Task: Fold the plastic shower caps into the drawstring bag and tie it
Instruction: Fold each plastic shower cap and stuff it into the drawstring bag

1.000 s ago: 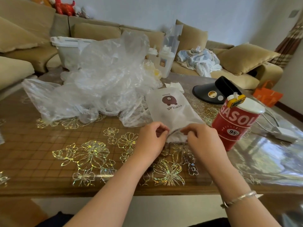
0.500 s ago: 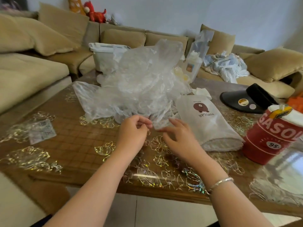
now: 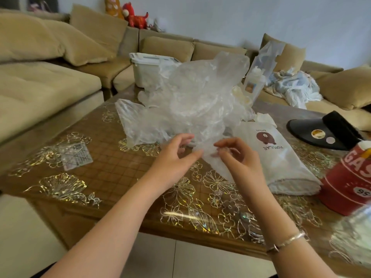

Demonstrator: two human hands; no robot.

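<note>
A big crumpled heap of clear plastic shower caps (image 3: 190, 103) lies on the brown flower-patterned table (image 3: 112, 177). My left hand (image 3: 176, 155) and my right hand (image 3: 236, 157) meet at the heap's near edge, both pinching a flap of the thin plastic with curled fingers. The white drawstring bag (image 3: 281, 161), printed with a brown bear, lies flat just right of my right hand, its gathered mouth toward me. Neither hand touches the bag.
A red "GASOLINE" tin (image 3: 349, 181) stands right of the bag, with a black visor cap (image 3: 321, 131) behind it. A white lidded bin (image 3: 148, 67) and bottles in a clear bag (image 3: 259, 75) stand behind the heap. A small clear packet (image 3: 76, 157) lies at left. Sofas surround the table.
Both hands left the drawstring bag's mouth and moved left to the shower cap heap, where they now pinch its near edge. The view swung left.
</note>
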